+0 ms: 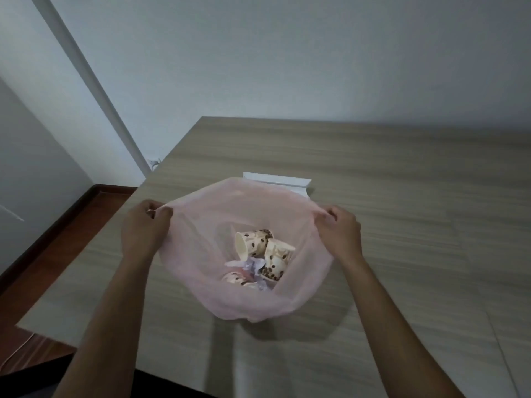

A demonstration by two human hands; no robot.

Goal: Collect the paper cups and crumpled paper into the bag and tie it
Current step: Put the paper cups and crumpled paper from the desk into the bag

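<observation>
Two bare forearms reach up from the bottom of the head view toward the middle of the desk [402,182]. At their ends, the left hand [143,228] and the right hand [339,228] each pinch one side of the rim of a thin, see-through pink bag [201,248], fingers curled over the plastic, pulling its mouth wide between them. Both hands are at about the same height and well apart, with the open mouth facing the camera.

Down inside the bag lie the paper cups [275,257], cream-coloured with a dark brown bean pattern. One lies on its side with its open end toward the left, another lies tilted just beside it on the right, and a third shows partly through the plastic lower down. Crumpled paper [253,265], white with a faint lilac tint, sits among them, touching the cups.

Behind the bag's far rim, a white box-like object [281,180] rests on the wood-grain desk, partly hidden by the plastic. Beyond the desk's left edge, dark reddish flooring [71,225] meets a pale wall [258,53].
</observation>
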